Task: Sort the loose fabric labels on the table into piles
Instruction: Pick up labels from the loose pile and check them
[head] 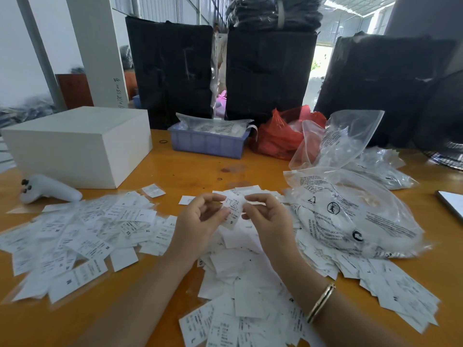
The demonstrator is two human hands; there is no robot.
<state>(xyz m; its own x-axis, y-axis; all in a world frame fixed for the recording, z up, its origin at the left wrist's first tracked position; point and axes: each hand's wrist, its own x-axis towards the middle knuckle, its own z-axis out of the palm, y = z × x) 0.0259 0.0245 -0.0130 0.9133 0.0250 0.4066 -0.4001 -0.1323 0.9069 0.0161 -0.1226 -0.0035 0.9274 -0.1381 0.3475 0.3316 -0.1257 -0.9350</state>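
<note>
Both grips [200, 216] [265, 216] around label [233, 209]

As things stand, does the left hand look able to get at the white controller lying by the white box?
Probably not right away. The left hand pinches a label together with the right hand, so it is occupied. Otherwise nothing stands between it and the controller, only flat loose labels.

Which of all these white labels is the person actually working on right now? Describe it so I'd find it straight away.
Start at the orange table and find the two hands raised over its middle. The held label hangs between them, pinched by the left hand and the right hand. Unlike the loose labels lying flat around it, it is lifted up, with an S printed at its lower end.
</note>
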